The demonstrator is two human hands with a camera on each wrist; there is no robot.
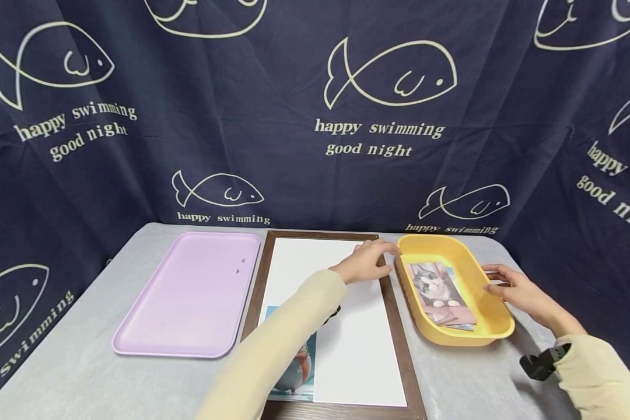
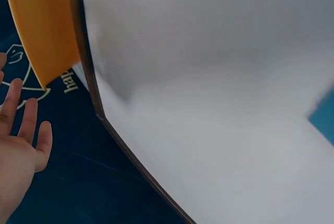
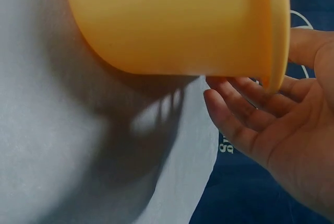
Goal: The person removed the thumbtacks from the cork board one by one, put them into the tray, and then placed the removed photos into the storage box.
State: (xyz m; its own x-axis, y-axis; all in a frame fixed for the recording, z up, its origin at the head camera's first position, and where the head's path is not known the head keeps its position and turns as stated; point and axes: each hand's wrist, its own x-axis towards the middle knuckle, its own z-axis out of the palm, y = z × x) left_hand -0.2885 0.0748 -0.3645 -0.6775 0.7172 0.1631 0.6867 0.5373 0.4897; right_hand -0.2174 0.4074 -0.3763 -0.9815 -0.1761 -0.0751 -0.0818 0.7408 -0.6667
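Note:
A yellow bin stands at the right with several picture cards in it, the top one a cat card. My right hand holds the bin's right rim, thumb over the edge and fingers along the outer wall. In the right wrist view those fingers lie beside the wall. My left hand reaches over the framed white board, its fingertips right at the bin's left rim, loosely extended and empty. A bird card lies at the board's lower left, partly hidden by my left sleeve.
A lilac tray lies left of the board on a grey tabletop. Behind the table hangs a dark blue curtain with fish outlines and lettering. The board's brown frame runs close along the bin's left side.

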